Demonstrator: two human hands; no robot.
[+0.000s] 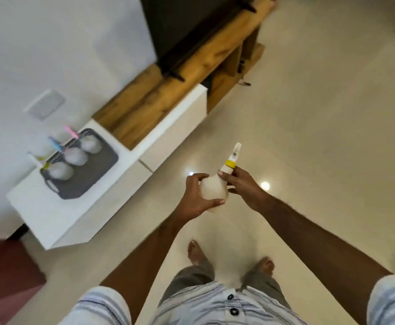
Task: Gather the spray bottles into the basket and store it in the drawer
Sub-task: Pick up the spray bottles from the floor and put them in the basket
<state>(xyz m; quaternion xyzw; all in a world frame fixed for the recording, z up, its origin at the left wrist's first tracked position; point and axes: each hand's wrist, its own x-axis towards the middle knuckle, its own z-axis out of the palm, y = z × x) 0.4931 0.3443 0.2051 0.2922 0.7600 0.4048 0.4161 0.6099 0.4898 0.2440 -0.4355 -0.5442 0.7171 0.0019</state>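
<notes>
A white spray bottle with a yellow collar (215, 187) is held in the air over the floor, tilted with its nozzle pointing up. My left hand (197, 198) wraps its round body and my right hand (241, 184) grips its neck just below the collar. To the left, a dark grey basket (93, 177) sits on a white cabinet (58, 214). Three white spray bottles stand in it along its far side, with pink (89, 144), blue (75, 156) and green (59, 171) tops. The view is blurred.
The white cabinet has drawer fronts (175, 134) facing the glossy cream floor (320, 137). A wooden TV unit (168, 90) with a dark screen (180, 26) runs on behind it. A dark red object (6, 277) stands at lower left. My bare feet are on the floor below.
</notes>
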